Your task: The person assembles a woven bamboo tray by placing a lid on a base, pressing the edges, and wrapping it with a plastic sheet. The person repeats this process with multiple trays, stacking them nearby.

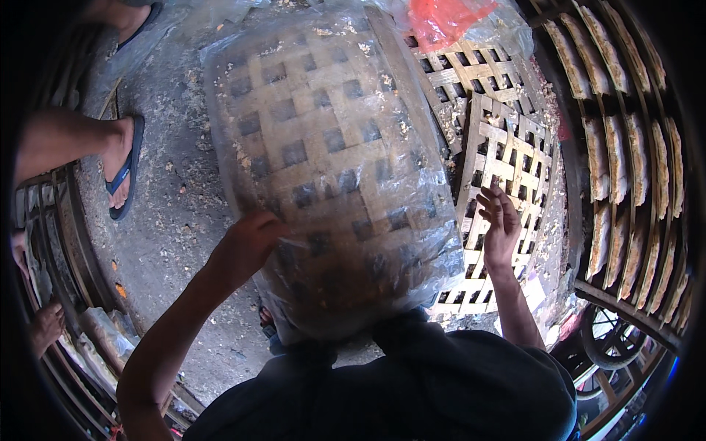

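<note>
A large woven bamboo tray (294,110) lies in front of me with a clear plastic sheet (441,253) spread over it; the tray's open weave shows through. Small pale crumbs are scattered on the plastic. My left hand (254,239) is over the left edge of the covered tray, its fingers curled inward and smeared by motion; whether it grips the plastic is not clear. My right hand (501,228) is raised to the right of the tray, fingers pointing up and somewhat apart, above a second woven bamboo rack (515,151).
Another bamboo rack (471,66) lies farther back under red plastic (448,18). A tall rack (610,103) with rows of pale, brown-edged pieces stands at right, above a wheel (610,338). At left are another person's sandalled foot (121,169), a hand (48,327) and slatted racks (62,220).
</note>
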A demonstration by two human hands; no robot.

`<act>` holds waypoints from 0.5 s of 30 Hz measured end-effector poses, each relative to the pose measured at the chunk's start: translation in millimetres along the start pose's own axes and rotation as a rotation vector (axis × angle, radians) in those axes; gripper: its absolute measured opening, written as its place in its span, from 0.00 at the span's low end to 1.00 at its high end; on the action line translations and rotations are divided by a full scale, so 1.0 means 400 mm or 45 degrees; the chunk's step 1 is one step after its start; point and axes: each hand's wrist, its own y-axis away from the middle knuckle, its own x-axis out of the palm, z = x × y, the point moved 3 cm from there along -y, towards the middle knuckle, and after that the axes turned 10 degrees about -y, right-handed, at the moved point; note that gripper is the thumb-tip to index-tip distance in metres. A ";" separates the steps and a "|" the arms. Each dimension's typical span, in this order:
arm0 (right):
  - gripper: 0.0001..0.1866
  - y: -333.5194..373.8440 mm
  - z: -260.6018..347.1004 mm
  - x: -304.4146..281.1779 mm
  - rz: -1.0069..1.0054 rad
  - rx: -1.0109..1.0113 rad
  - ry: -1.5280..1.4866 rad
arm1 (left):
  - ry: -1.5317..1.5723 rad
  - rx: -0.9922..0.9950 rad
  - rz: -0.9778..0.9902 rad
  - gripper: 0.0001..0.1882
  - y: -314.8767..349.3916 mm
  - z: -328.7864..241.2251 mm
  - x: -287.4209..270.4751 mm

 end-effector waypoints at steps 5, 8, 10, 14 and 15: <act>0.28 0.027 0.154 0.117 0.353 -0.668 0.669 | -0.051 -0.048 -0.156 0.15 0.017 0.019 -0.040; 0.30 0.077 0.167 0.191 1.175 -1.036 1.109 | -0.176 -0.188 -0.329 0.15 0.047 0.085 -0.084; 0.33 0.076 0.119 0.184 1.091 -0.908 1.326 | -0.296 -0.317 -0.443 0.13 0.088 0.162 -0.117; 0.39 0.044 0.066 0.126 0.615 -0.526 0.899 | -0.776 -0.471 -0.416 0.12 0.244 0.334 -0.139; 0.39 0.033 0.062 0.109 0.417 -0.136 0.564 | -0.899 -0.491 -0.387 0.13 0.244 0.324 -0.143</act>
